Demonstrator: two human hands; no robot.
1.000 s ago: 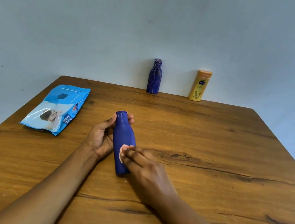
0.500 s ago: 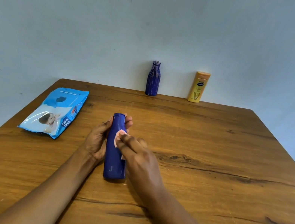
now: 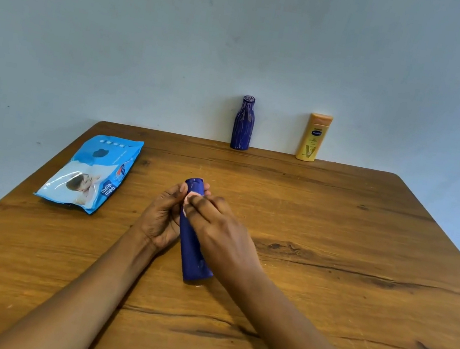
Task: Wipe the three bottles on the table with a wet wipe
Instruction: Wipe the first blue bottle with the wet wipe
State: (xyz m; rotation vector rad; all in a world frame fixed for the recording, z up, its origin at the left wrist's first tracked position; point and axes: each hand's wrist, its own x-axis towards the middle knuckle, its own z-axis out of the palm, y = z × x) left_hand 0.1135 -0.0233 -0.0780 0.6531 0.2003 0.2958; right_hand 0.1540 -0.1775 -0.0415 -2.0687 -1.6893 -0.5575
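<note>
Your right fingers [image 3: 204, 206] lie fairly straight across the upper part of the blue bottle [image 3: 192, 257]. They press a small pale wet wipe [image 3: 188, 198] flat against it, just below the cap. Thumb hidden behind the bottle.

Your left thumb [image 3: 180, 188] sits against the bottle's neck on the left. The fingertips curl round and show on the far side, beside the cap. So the left hand [image 3: 160, 220] grips the bottle's upper half, palm turned toward it. The right hand [image 3: 224, 235] lies over the bottle from the right and covers part of its body.

The bottle runs lengthwise away from you, cap toward the table's far edge, base end nearest you and down at the table [image 3: 334, 239]. It sits about mid-table, slightly nearer your edge. You cannot tell whether the base rests on the wood.

Both forearms come in from the near edge.

Streaked dark blue bottle [image 3: 243, 124]: upright at the middle of the far edge, against the wall. Yellow lotion bottle [image 3: 313, 138]: upright at the same edge, to its right, well apart.

Wipes pack [image 3: 90, 174]: flat by the left edge, toward the far left corner.
</note>
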